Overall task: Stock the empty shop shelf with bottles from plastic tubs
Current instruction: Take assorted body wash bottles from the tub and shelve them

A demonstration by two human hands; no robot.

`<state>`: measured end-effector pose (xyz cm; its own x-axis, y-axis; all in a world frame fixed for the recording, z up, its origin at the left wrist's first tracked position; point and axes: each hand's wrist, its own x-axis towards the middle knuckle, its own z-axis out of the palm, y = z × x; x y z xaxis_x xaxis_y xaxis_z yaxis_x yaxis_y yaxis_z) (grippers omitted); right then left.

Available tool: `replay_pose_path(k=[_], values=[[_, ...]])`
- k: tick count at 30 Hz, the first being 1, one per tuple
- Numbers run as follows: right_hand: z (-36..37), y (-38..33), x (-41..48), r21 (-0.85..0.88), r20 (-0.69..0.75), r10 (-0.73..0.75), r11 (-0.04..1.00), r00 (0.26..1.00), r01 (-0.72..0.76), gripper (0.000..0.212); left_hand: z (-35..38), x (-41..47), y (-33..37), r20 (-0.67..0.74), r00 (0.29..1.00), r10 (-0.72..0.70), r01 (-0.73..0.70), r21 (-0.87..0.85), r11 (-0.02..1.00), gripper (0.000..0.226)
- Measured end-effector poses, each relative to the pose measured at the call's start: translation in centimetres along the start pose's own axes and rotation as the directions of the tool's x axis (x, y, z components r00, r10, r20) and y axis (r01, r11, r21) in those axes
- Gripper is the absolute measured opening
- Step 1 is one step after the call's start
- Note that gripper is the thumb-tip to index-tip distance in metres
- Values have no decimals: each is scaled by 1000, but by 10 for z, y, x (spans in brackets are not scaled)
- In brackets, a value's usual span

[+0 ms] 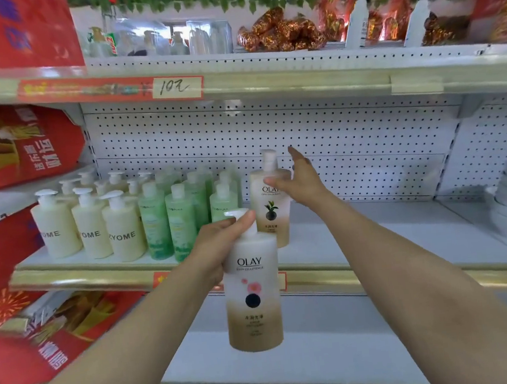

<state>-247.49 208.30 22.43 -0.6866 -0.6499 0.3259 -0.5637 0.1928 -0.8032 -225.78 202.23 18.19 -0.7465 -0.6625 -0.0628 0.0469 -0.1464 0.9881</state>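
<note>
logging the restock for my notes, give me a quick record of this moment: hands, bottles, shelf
left hand: grips pink-flower Olay bottle by its pump neck
right hand: fingers straight, thumb on green-leaf Olay bottle
green-leaf Olay bottle: upright on middle shelf, right of green bottles
also shelved: cream pump bottles, far left
</note>
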Motion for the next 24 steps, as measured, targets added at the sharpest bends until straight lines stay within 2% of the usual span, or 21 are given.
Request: replay_pose_path(k=[2,4,6,8,10,11,14,17,21,24], values=[[-7,-5,-21,56,-110,-27,998,994,33,82,11,2,14,-7,1000,17,-17,-5,1000,36],[-16,-10,-44,148,-117,-28,988,993,45,59,23,6,26,11,999,34,-34,-27,999,34],[-25,-15,-69,275,40,-31,961,999,19,41,34,10,38,17,998,57,-57,-41,998,33],[-32,-17,-92,295,257,-43,955,966,-36,34,45,12,49,18,997,79,-79,-50,996,36],[-33,-16,-105,252,377,-51,966,925,-50,36,55,15,59,38,994,101,-99,-62,993,40],[-34,-14,-106,249,383,-58,968,922,-42,38,60,16,63,45,993,110,-107,-59,992,41],[-38,-15,-101,247,317,-52,969,947,-30,44,70,21,68,37,989,140,-140,5,990,45],[-43,-15,-87,224,249,-26,974,968,-32,53,72,25,71,-5,964,265,-261,138,955,44],[-45,-2,-66,244,158,21,968,987,-59,67,47,33,57,-143,856,497,-424,356,832,45],[-42,7,-55,248,149,34,966,988,-70,68,22,36,28,-273,772,574,-436,429,791,36]])
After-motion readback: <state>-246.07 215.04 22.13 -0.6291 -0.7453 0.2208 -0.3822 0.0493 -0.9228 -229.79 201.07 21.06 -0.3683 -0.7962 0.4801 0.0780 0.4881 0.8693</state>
